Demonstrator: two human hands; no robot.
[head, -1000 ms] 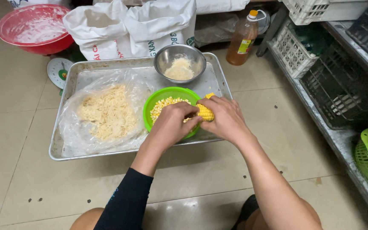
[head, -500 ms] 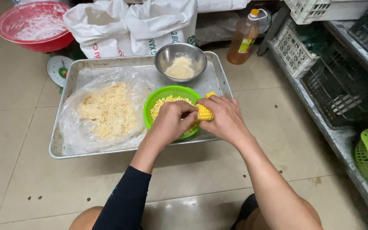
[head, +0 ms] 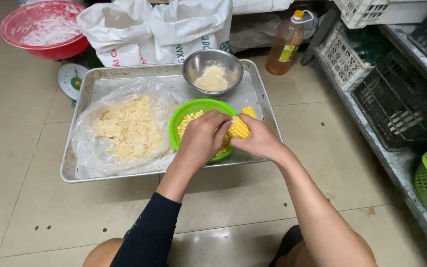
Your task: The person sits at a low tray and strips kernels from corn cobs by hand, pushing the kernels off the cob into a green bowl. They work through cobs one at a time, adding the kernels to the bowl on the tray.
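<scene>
Dim warm indoor light, soft shadows, sharp.

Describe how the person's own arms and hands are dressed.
The left hand is bare; its arm wears a snug black sleeve ending partway along the forearm. The right hand and forearm are bare, with no glove, watch or ring visible.

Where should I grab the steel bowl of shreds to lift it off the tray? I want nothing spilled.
Grip the steel bowl by its rim at two opposite sides, coming down from above. The rim is round, open and upright, and the hands at the green bowl leave its near side tight.
</scene>
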